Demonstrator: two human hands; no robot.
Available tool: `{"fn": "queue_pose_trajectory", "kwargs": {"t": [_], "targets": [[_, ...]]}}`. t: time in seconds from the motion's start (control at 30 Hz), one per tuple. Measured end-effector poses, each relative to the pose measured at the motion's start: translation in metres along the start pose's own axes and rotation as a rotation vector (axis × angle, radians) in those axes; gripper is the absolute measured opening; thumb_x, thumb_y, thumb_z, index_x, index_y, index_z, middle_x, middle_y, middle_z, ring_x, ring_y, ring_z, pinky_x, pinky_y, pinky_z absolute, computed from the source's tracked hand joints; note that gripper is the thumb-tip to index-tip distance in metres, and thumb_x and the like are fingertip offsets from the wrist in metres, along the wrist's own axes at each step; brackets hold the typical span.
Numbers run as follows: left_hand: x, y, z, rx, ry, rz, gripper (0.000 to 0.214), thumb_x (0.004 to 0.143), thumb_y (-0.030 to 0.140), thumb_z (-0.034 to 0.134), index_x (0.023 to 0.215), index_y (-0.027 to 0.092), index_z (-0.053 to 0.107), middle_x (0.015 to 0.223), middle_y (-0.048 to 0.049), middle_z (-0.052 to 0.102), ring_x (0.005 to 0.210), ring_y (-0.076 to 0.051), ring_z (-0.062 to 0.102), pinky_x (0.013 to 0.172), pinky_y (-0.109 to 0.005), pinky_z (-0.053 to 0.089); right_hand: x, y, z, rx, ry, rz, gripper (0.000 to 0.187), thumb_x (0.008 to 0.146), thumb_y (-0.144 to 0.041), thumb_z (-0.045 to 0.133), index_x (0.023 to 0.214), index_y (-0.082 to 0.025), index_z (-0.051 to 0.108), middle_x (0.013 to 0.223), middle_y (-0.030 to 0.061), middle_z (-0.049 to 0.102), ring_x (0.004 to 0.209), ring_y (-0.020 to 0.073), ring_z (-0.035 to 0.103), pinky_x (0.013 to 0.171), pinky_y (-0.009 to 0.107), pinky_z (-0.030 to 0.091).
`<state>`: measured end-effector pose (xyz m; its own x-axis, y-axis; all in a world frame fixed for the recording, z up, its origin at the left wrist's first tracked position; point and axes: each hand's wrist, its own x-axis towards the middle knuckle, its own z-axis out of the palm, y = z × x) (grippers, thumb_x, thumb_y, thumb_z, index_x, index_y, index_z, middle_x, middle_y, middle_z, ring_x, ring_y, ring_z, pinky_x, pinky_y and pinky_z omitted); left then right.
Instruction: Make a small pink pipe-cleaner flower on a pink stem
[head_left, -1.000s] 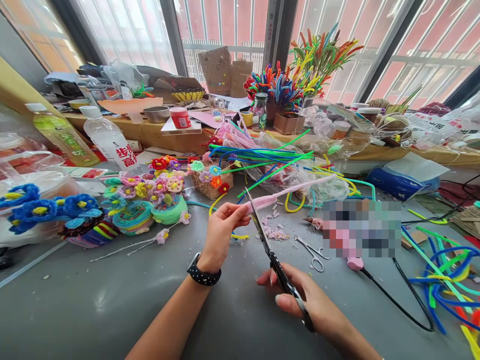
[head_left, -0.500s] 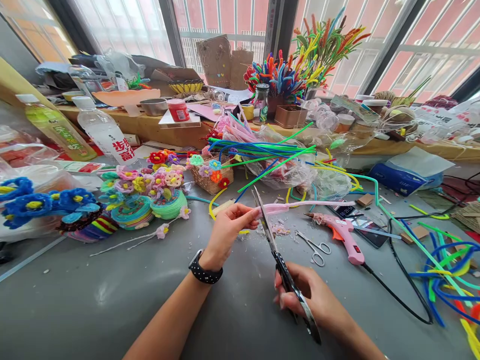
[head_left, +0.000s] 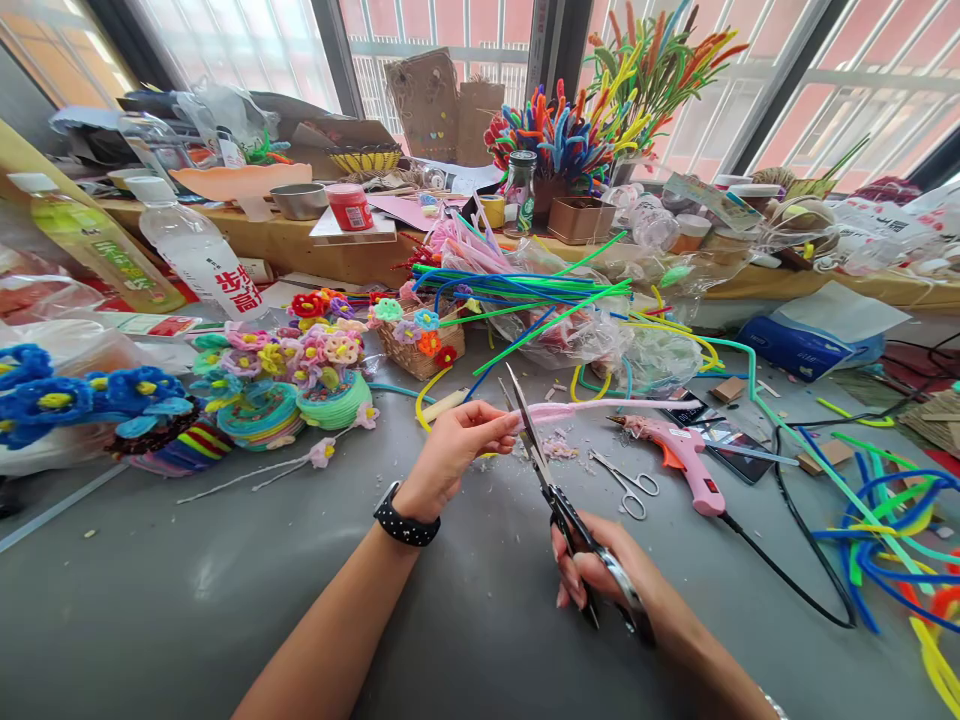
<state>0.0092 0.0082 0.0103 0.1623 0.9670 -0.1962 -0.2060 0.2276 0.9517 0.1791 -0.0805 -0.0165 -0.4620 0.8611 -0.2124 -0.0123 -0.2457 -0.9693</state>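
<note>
A: Where is the pink pipe cleaner (head_left: 600, 407)?

B: Held just above the grey table (head_left: 187, 600), running from the left hand (head_left: 450, 452) out to the right, its far end over the clear plastic bags. The left hand's thumb and fingers are pinched shut on its near end.

A: And the scissors (head_left: 559, 490)?

B: In the right hand (head_left: 600, 575), fingers curled through the black handles and closed around them. The blades point up and away and stand slightly parted, crossing the pipe cleaner just beside the left fingertips.

A: What lies right under the cut?

B: Pink fluff clippings (head_left: 559, 450) on the table. Just to the right lie a small pair of silver scissors (head_left: 630, 485) and a pink glue gun (head_left: 679, 455), whose black cord (head_left: 787, 580) loops off to the right. A phone (head_left: 716, 432) lies behind the gun.

A: Anything crowding the hands?

B: Behind them a heap of green, blue and yellow pipe cleaners (head_left: 525, 300) sprawls over the plastic bags, some ends reaching down near the left hand. To the left stand a small woven basket of flowers (head_left: 420, 345) and coiled pipe-cleaner pots with flowers (head_left: 300, 385); blue flowers (head_left: 75, 395) lie further left. Loose blue and green stems (head_left: 892, 530) lie well apart to the right. Two bottles (head_left: 195, 250) lean at the back left, and a vase of bright stems (head_left: 600, 120) stands by the window.
</note>
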Motion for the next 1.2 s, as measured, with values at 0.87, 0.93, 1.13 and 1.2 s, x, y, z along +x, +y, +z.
{"fn": "queue_pose_trajectory", "kwargs": {"t": [0.87, 0.93, 1.13, 1.2], "targets": [[0.0008, -0.0003, -0.0031, -0.044, -0.108, -0.067, 0.019, 0.059, 0.024, 0.07, 0.057, 0.013, 0.055, 0.053, 0.0038, 0.055, 0.047, -0.003, 0.051, 0.048, -0.014, 0.041, 0.0025, 0.0011, -0.0003, 0.031, 0.046, 0.049, 0.037, 0.063, -0.047, 0.061, 0.07, -0.015, 0.045, 0.052, -0.0075, 0.041, 0.038, 0.0047, 0.042, 0.045, 0.023, 0.045], [0.0007, -0.0001, -0.0024, -0.057, -0.102, -0.078, 0.019, 0.059, 0.024, 0.07, 0.057, 0.013, 0.055, 0.053, 0.0037, 0.055, 0.047, -0.003, 0.05, 0.047, -0.014, 0.041, 0.0018, -0.0001, -0.0002, 0.024, 0.033, 0.038, 0.035, 0.065, -0.046, 0.06, 0.071, -0.015, 0.046, 0.051, -0.0068, 0.043, 0.039, 0.0054, 0.043, 0.048, 0.026, 0.048], [0.0006, 0.0013, -0.0014, -0.078, -0.084, -0.116, 0.022, 0.057, 0.023, 0.072, 0.057, 0.012, 0.053, 0.052, 0.0044, 0.054, 0.046, -0.002, 0.05, 0.047, -0.013, 0.041, 0.0017, 0.0014, 0.0012, 0.018, 0.046, 0.05, 0.032, 0.064, -0.043, 0.063, 0.069, -0.015, 0.047, 0.049, -0.0061, 0.045, 0.039, 0.0064, 0.044, 0.047, 0.027, 0.05], [0.001, 0.0016, -0.002, -0.088, -0.082, -0.119, 0.023, 0.057, 0.023, 0.071, 0.055, 0.012, 0.052, 0.05, 0.005, 0.052, 0.045, -0.002, 0.049, 0.047, -0.013, 0.041, 0.002, 0.0013, 0.002, 0.027, 0.051, 0.064, 0.033, 0.062, -0.041, 0.065, 0.069, -0.015, 0.047, 0.049, -0.0064, 0.044, 0.038, 0.0059, 0.043, 0.045, 0.026, 0.048]]}}
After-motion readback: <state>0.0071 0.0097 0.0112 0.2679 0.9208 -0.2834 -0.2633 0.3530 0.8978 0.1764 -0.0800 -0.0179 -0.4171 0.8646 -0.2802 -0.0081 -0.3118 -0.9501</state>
